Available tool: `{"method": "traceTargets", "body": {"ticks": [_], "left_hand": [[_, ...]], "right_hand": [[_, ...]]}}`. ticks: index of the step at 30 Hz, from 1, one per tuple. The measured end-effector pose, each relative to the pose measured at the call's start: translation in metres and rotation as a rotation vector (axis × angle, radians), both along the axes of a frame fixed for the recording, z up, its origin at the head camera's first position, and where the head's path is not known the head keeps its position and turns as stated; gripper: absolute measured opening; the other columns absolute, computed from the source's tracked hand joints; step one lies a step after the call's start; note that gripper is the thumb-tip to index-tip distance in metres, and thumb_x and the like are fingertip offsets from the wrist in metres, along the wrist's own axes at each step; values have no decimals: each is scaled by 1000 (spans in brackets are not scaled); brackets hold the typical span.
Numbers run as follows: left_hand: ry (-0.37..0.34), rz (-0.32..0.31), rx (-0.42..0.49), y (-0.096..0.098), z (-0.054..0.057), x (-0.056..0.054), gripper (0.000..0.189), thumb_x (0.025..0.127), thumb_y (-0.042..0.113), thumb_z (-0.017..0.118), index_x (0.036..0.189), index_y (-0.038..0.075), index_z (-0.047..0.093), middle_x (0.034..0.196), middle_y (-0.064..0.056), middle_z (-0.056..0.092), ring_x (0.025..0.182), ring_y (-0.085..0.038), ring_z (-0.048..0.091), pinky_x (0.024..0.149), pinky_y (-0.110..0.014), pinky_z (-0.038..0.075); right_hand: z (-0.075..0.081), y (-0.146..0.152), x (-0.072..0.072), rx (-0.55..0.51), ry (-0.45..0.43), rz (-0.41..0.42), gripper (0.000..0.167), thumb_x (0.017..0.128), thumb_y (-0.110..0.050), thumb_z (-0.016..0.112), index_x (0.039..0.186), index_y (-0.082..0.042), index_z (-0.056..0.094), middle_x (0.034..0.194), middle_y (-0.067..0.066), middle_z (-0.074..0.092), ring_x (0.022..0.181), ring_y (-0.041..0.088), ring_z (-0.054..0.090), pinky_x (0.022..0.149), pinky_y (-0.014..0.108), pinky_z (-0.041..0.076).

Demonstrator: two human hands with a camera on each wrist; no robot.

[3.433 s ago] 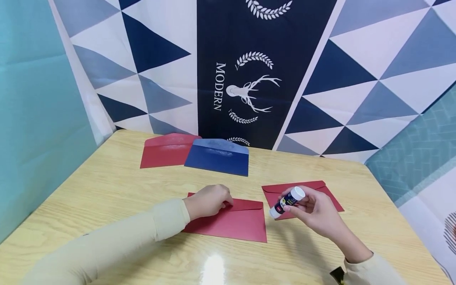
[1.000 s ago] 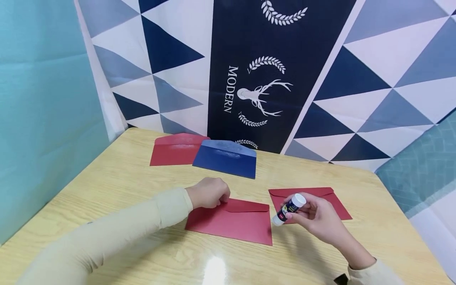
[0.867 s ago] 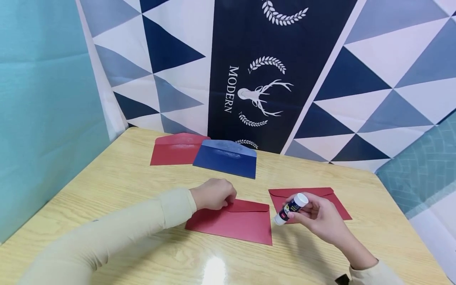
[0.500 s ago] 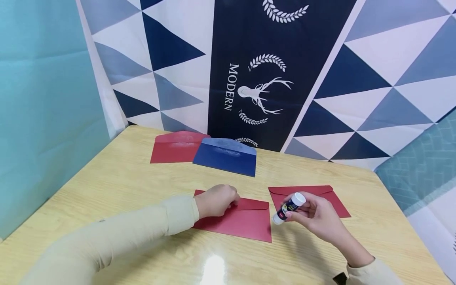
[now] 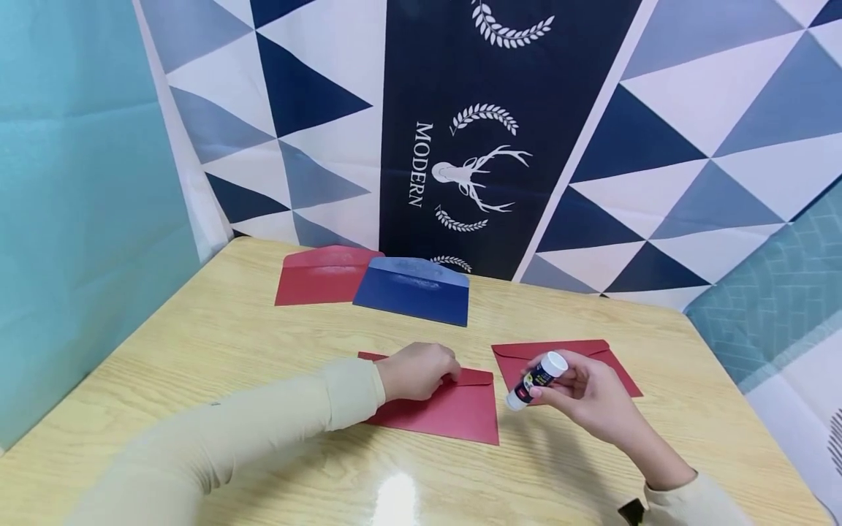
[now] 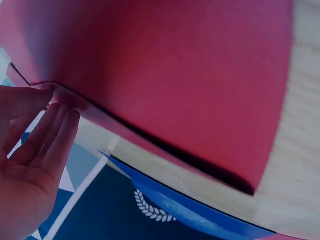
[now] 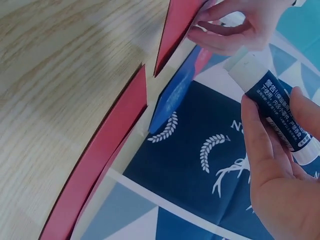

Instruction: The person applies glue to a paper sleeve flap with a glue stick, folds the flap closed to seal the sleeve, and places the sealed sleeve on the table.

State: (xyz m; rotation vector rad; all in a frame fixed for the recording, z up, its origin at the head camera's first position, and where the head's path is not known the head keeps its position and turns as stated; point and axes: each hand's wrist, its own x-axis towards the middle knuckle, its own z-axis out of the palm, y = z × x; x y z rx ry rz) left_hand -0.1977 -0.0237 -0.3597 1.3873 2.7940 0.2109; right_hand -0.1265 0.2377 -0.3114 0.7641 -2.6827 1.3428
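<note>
In the head view a red envelope [image 5: 447, 413] lies at the middle of the table, its flap folded along the far side. My left hand [image 5: 416, 371] is at that flap. The left wrist view has the thumb and fingertips [image 6: 74, 116] meeting at the flap's edge, pinching it. My right hand [image 5: 595, 398] holds a glue stick [image 5: 536, 381] tilted above the table, to the right of this envelope. White caps both ends of its dark printed barrel [image 7: 277, 112]. Beneath and behind the right hand lies a second red envelope [image 5: 618, 369], partly covered by it.
At the back left, another red envelope [image 5: 316, 286] and a blue envelope [image 5: 413, 299] lie with flaps raised and whitish smears on them. The wooden table [image 5: 276, 332] ends at a patterned cloth [image 5: 460, 88] behind. A teal sheet [image 5: 79, 183] hangs on the left.
My left hand has slid right along the middle envelope's flap, uncovering its far left corner. My right hand has kept the glue stick in nearly the same place. The head view has shifted slightly.
</note>
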Motion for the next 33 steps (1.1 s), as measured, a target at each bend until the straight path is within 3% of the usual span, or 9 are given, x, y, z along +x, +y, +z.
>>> {"method": "traceTargets", "body": {"ticks": [3, 8, 16, 19, 24, 30, 33], "left_hand": [[13, 6, -3, 4, -3, 1, 24, 87, 2, 63, 100, 19, 74, 92, 4, 70, 87, -7, 63, 80, -18, 53], [37, 26, 22, 5, 1, 1, 26, 87, 1, 63, 102, 19, 75, 93, 4, 70, 90, -8, 64, 82, -19, 53], [-86, 5, -6, -4, 4, 2, 35, 83, -6, 64, 106, 19, 74, 100, 5, 73, 92, -5, 64, 83, -13, 51], [-86, 29, -4, -14, 6, 1, 34, 82, -7, 64, 103, 18, 75, 99, 4, 73, 90, -6, 63, 80, -14, 51], [-71, 66, 27, -28, 5, 2, 29, 83, -4, 65, 100, 17, 76, 97, 3, 73, 91, -8, 66, 82, -19, 54], [-18, 30, 37, -35, -2, 4, 29, 82, -6, 67, 97, 17, 75, 89, 3, 70, 82, -8, 63, 79, -19, 53], [-70, 30, 64, -38, -3, 3, 30, 83, -7, 64, 102, 15, 75, 94, 1, 72, 89, -11, 66, 84, -21, 54]], "right_hand": [[-1, 2, -1, -4, 19, -11, 36, 78, -1, 76, 111, 0, 63, 96, -7, 71, 76, 3, 70, 67, 18, 57], [6, 4, -5, 26, 50, -40, 37, 77, -1, 76, 112, -2, 64, 96, -20, 67, 77, 1, 69, 67, 16, 56], [8, 1, -5, 60, 22, -74, 35, 78, -4, 76, 112, -2, 64, 95, -10, 70, 78, -2, 67, 68, 15, 56], [7, 1, -4, 64, 29, -85, 35, 79, -4, 76, 111, -2, 64, 94, -10, 70, 77, -3, 66, 67, 15, 55], [3, 4, -3, 41, 57, -80, 35, 77, -1, 76, 110, -1, 64, 91, -23, 66, 75, -3, 66, 65, 15, 55], [0, 4, -5, 3, 59, -39, 35, 77, 0, 76, 110, 2, 63, 92, -25, 67, 77, 0, 69, 65, 15, 56], [0, 4, -5, 3, 44, -34, 36, 78, -1, 76, 111, 1, 63, 93, -24, 67, 78, 2, 69, 66, 15, 56]]}}
